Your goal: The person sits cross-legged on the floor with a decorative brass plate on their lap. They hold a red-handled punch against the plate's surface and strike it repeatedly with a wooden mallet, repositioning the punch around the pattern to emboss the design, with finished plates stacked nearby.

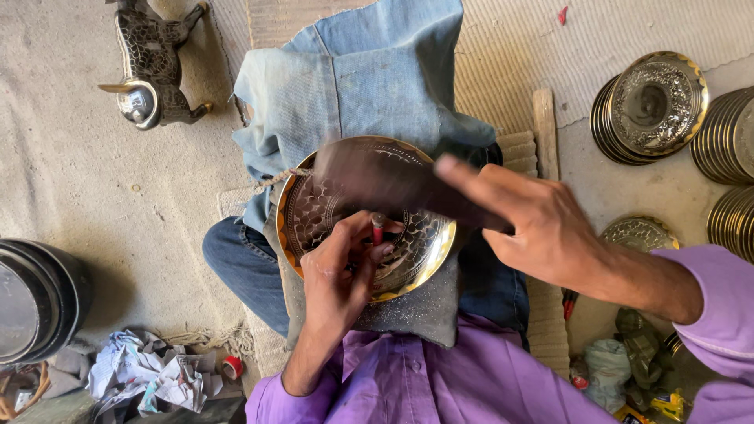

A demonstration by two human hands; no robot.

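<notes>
The left hand (339, 271) pinches a small red-tipped metal punch (378, 228) upright on the round engraved brass plate (416, 251) in the lap; the right hand (542, 228) grips a blurred dark mallet (393, 180). A misaimed blow could hit the fingers or mar the pattern.

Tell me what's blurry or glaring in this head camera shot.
In the head view, the dark tool swung by the right hand smears with motion blur; the left hand and its small punch stay sharp; sunlight glares on the brass plate's rim and on the plate stacks.
</notes>
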